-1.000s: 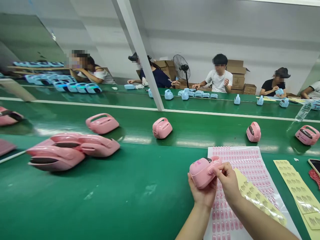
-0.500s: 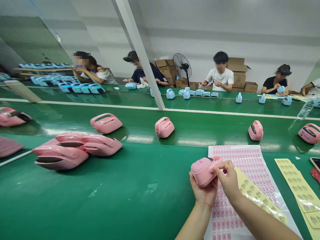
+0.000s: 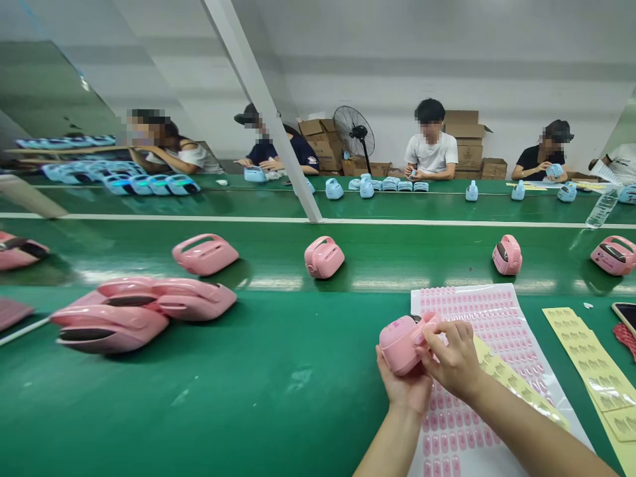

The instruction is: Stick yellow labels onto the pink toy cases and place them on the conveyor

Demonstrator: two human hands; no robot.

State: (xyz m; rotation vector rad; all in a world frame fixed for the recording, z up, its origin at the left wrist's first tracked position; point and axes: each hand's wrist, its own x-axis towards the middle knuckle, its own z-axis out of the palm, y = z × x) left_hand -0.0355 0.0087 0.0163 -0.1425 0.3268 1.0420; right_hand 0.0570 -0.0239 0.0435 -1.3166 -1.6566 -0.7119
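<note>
Case (image 3: 397, 349), pink and rounded, sits tilted in the left hand (image 3: 406, 392) of a person at a green worktop (image 3: 278, 411), raised over the left part of a white sheet (image 3: 481, 465) of pink stickers (image 3: 444, 440). The left grip is a cup, palm turned up and wrapped about the case's underside. The right hand (image 3: 456, 358) is at the end of the handle (image 3: 429, 319), on the case's right side, thumb and fingertips drawn close together; whether they pinch something small or only press on the surface, I cannot tell. To do this well, it seems wise to brace the case firmly in the left palm, so the fingertips meet no wobble, and to press evenly, square to the surface. Turning that side more toward the eyes would probably help, since the right fingers cover much of it. The left forearm (image 3: 390, 437) rises steeply from the bottom edge, leaning slightly right; the right forearm (image 3: 531, 434) slants in from the lower right, across the sheet and a yellow strip (image 3: 521, 386) lying on it, wrist fairly straight, back of the hand uppermost, fingers curled.
</note>
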